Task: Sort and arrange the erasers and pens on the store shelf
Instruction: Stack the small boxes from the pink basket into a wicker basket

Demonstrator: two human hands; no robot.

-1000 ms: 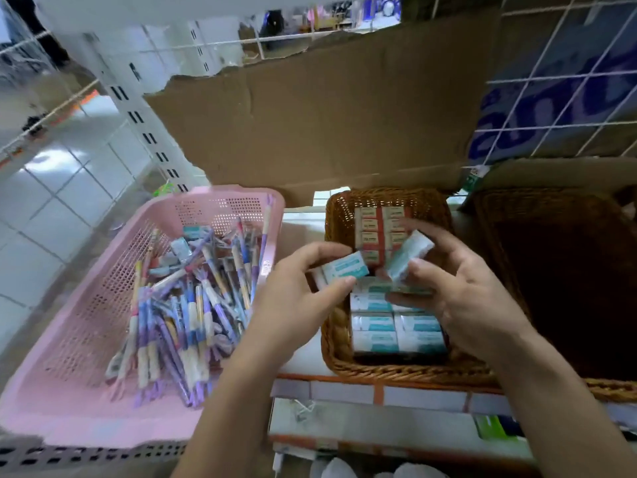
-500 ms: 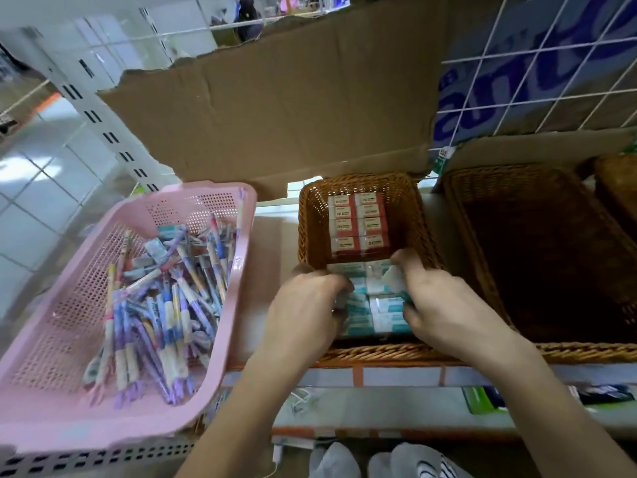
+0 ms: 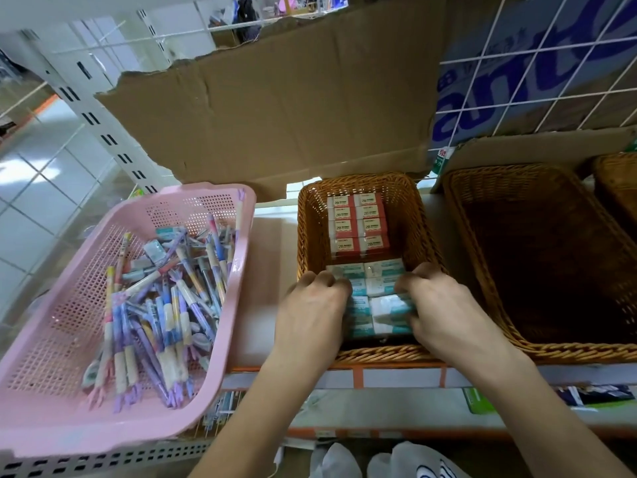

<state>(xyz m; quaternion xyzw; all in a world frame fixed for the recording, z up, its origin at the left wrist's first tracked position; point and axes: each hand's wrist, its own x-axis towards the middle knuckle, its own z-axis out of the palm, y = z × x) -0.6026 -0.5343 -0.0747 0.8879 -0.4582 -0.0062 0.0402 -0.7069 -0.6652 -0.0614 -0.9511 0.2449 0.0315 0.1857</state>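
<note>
Legibly "2B", red erasers (image 3: 358, 224), teal erasers (image 3: 379, 288) gripped

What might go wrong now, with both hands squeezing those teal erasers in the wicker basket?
Squeezed between the left hand and right hand, the teal erasers could buckle upward and scatter. A slip might knock the neat red erasers behind them. The pink basket seems to overhang the shelf edge; an elbow nudge may tip its pens.
</note>
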